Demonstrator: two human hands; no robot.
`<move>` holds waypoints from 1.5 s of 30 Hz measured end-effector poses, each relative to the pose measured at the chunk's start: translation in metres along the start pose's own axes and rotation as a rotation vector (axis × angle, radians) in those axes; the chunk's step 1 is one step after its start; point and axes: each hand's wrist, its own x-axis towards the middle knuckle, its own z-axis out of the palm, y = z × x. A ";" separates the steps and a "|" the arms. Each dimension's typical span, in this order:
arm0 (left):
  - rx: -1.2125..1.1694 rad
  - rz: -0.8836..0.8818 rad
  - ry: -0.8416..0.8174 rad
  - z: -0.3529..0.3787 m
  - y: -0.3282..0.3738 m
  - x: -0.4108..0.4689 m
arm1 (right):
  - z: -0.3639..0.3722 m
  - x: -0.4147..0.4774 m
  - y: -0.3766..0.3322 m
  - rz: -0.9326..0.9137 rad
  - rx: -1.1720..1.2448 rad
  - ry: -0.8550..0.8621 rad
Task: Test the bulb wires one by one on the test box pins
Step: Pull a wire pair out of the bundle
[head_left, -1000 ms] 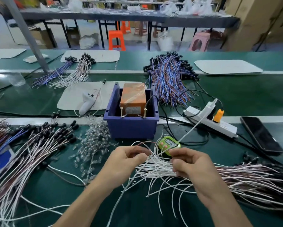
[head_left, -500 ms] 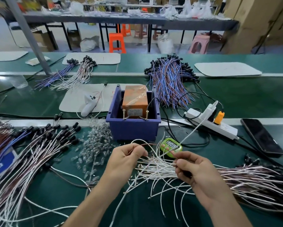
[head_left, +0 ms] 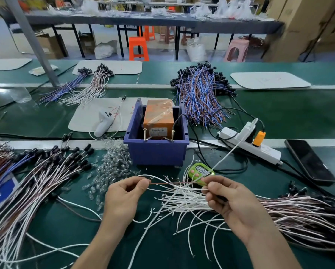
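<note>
The thumb and forefinger of the left hand [head_left: 124,199] are pressed together on one end of a thin brown wire [head_left: 172,183]. The right hand [head_left: 238,206] pinches the same wire further along, its other fingers curled in; what they cover cannot be told. The brown wire runs taut between the two hands, lifted just above the bench [head_left: 162,253], in front of the test box [head_left: 158,117] and well short of its two upright pins [head_left: 145,133].

The wire looks light and limp, so it would likely sag and flick about if held far from its tip. Its smooth coat may slide in a loose pinch. A hold close to the end seems best for steering that end onto a pin.

Loose white wires [head_left: 182,202] fan out under both hands from a bundle [head_left: 298,216] at the right, and could snag on the way up. A green timer [head_left: 201,172] lies between the hands and the blue bin [head_left: 155,154] holding the box. A white cable [head_left: 232,150] slants across there from a power strip [head_left: 250,145]. Clear bulbs [head_left: 114,164] are heaped left of the bin. A phone [head_left: 310,162] lies far right.
</note>
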 end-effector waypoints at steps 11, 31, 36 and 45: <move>0.032 0.232 -0.271 0.018 0.035 -0.029 | 0.063 -0.025 0.019 -0.649 -1.124 -0.170; 0.108 0.200 -0.846 -0.009 0.045 -0.008 | 0.084 -0.006 0.016 -0.543 -1.030 -0.274; -0.119 0.072 -0.547 -0.017 0.046 0.002 | 0.069 -0.003 0.005 -0.549 -1.085 -0.218; 0.037 -0.104 -0.384 -0.047 0.031 0.015 | 0.048 -0.001 -0.013 -0.523 -1.094 -0.036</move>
